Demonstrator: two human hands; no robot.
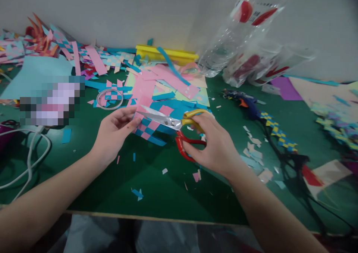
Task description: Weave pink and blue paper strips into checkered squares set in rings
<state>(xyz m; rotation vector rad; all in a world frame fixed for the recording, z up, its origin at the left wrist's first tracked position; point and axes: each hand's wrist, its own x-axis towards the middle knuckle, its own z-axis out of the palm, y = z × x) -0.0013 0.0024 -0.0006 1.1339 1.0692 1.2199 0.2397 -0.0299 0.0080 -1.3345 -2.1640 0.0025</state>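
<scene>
My left hand pinches a woven piece of pink and blue paper strips between thumb and fingers, a little above the table. In my right hand is a pair of scissors with one yellow and one red handle loop. The blades are parted and point left, their tips at the pink paper beside my left fingertips. I cannot tell whether the paper lies between the blades. Behind the woven piece lie pink strips and blue strips. A roll of tape rests left of them.
Paper scraps cover parts of the green table. At the left are a pixelated object and a white cable. Along the wall stand a yellow tray and plastic-wrapped cups. A dark object with a checkered strip lies right.
</scene>
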